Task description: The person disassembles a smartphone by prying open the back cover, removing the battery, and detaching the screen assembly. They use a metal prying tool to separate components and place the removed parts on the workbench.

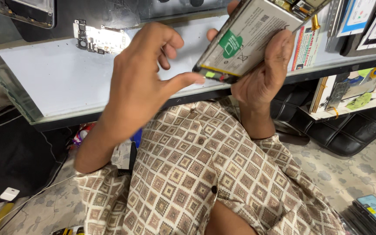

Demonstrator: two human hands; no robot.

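Observation:
My right hand (264,74) grips an opened phone (257,32), back cover off, tilted up over the glass counter. Its silver battery with a green sticker faces me. My left hand (146,72) is beside the phone's lower end, fingers spread, thumb tip touching the bottom edge near a small green tab (209,74). The phone's upper end shows circuit parts and runs out of view at the top.
A small circuit board (99,39) lies on the white glass counter (57,78). A phone frame (22,11) sits at the top left. Cards and packets lie at the counter's right. Shelves with parts stand below right, a charger (8,193) on the floor left.

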